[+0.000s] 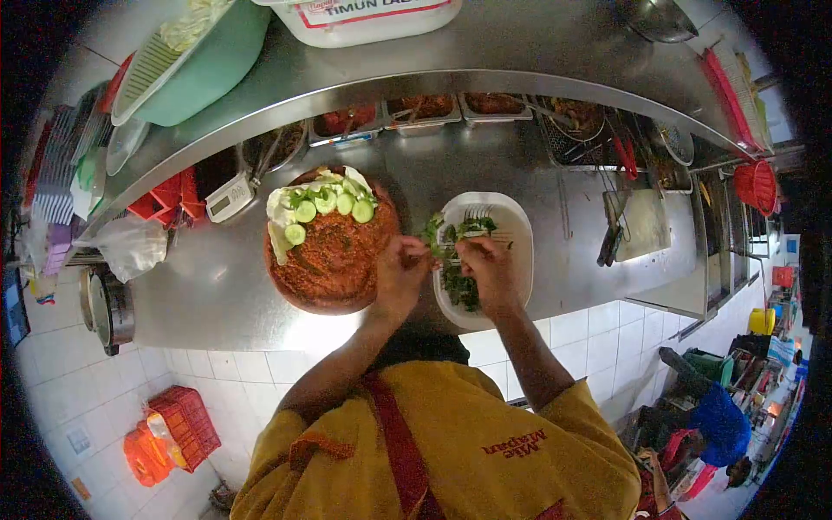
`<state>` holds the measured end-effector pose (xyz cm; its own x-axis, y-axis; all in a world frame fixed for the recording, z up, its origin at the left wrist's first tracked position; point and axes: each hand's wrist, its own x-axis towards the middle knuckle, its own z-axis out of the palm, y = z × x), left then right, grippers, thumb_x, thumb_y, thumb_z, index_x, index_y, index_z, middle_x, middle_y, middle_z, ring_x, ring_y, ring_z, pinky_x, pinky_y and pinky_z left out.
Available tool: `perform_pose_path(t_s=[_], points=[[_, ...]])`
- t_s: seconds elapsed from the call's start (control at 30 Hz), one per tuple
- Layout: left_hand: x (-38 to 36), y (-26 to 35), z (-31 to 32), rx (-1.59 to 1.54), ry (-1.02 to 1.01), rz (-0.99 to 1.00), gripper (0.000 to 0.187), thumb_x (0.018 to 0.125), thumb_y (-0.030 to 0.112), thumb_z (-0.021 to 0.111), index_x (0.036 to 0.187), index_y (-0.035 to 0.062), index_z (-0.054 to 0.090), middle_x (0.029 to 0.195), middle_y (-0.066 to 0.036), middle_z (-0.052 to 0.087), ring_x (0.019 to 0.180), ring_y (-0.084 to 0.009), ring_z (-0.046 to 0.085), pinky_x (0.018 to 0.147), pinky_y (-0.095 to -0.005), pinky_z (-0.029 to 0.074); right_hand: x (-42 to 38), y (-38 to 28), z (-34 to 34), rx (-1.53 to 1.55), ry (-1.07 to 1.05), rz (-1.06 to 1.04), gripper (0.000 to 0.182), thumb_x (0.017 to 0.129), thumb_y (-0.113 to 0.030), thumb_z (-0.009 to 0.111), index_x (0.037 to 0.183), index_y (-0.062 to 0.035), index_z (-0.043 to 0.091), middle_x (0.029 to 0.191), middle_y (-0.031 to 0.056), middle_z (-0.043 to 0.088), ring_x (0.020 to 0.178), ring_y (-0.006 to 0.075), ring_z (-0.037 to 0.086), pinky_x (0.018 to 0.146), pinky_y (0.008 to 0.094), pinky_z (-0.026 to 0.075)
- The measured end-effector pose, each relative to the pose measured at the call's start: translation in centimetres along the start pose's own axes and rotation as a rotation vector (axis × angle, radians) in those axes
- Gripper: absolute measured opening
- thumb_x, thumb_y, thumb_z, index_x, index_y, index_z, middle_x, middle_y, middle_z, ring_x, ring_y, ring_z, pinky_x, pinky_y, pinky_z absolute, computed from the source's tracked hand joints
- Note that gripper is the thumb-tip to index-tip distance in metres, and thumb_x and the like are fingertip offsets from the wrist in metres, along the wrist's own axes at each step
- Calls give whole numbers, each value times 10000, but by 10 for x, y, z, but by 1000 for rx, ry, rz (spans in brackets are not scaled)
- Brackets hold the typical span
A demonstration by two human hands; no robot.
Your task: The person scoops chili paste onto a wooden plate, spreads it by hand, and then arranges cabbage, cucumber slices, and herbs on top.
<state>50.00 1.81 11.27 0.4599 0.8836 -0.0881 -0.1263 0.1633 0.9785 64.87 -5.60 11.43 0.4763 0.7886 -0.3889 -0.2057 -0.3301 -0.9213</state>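
Both hands meet over a white oval tub (525, 260) that holds green leafy herbs (459, 290). My left hand (402, 273) is at the tub's left edge, fingers pinched on a small green sprig (434, 229). Above the tub, my right hand (488, 269) has its fingers closed on green leaves too. Left of my left hand sits a round brown dish (325, 264) spread with red-orange sauce. Along its upper rim lie pale cabbage leaves (277, 212) and several cucumber slices (326, 202).
Metal trays of red food (425, 107) line the counter's back under a steel shelf (381, 82). A digital scale (230, 198) stands at the left, tongs (610, 238) and a cutting board (647, 225) at the right. A green basin (204, 74) rests on the shelf.
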Motion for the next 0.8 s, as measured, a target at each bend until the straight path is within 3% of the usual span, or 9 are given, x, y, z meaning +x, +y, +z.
perform_pose_path(t_s=[0.13,0.23,0.33,0.43,0.53,0.6,0.7,0.77,0.8], points=[[3,-1,-2,186,-10,-14,264,795,-106,622,977,50,513,900,-38,546,833,-117,556,777,-275,488,-10,0,22,281,31,47,223,881,-211,645,978,-10,649,782,39,622,778,117,611,718,264,476],[-2,3,0,120,32,29,273,792,-101,627,997,41,516,911,-46,553,854,-116,555,785,-274,484,-12,-8,28,190,17,45,241,878,-229,651,966,-5,646,800,37,631,750,106,604,694,262,480],[-1,-5,-7,380,66,79,288,801,-96,621,1031,38,511,928,-55,568,876,-129,569,794,-273,482,-6,3,27,-114,16,-135,250,877,-234,656,965,0,646,809,43,641,697,101,595,658,262,483],[-5,-5,-13,345,33,91,338,803,-93,619,1088,46,501,924,-48,559,889,-149,583,802,-269,482,-3,2,25,-119,-83,-61,251,878,-223,656,980,6,647,821,65,657,673,119,612,651,265,495],[-10,-4,-22,474,-4,45,433,795,-98,620,1171,59,476,1056,-64,589,960,-198,605,833,-282,484,-5,-6,31,-64,-100,-24,237,875,-206,660,986,3,656,796,69,657,687,118,622,647,270,500],[-11,1,-28,291,1,-129,382,861,2,570,1226,65,476,991,-125,624,919,-212,640,795,-340,503,-2,1,34,-79,-143,-67,248,861,-212,672,993,-1,664,798,86,669,697,148,641,663,289,512],[-16,-20,-49,813,8,224,418,890,65,520,1303,84,451,923,-180,651,841,-261,673,719,-403,528,12,42,42,-321,-101,-210,268,840,-222,688,994,-3,677,812,121,686,716,203,664,700,324,526],[-18,-6,-59,1131,-30,346,488,871,61,517,1348,97,423,864,-197,658,750,-292,676,649,-428,536,12,30,56,-512,-114,-272,265,839,-186,684,999,25,674,842,133,693,735,203,665,707,319,527],[-22,3,-63,1139,-65,246,532,853,52,526,1369,103,407,821,-202,659,687,-303,671,607,-435,536,9,21,62,-588,-163,-271,256,845,-147,674,1004,53,666,865,133,694,748,184,659,700,301,525]])
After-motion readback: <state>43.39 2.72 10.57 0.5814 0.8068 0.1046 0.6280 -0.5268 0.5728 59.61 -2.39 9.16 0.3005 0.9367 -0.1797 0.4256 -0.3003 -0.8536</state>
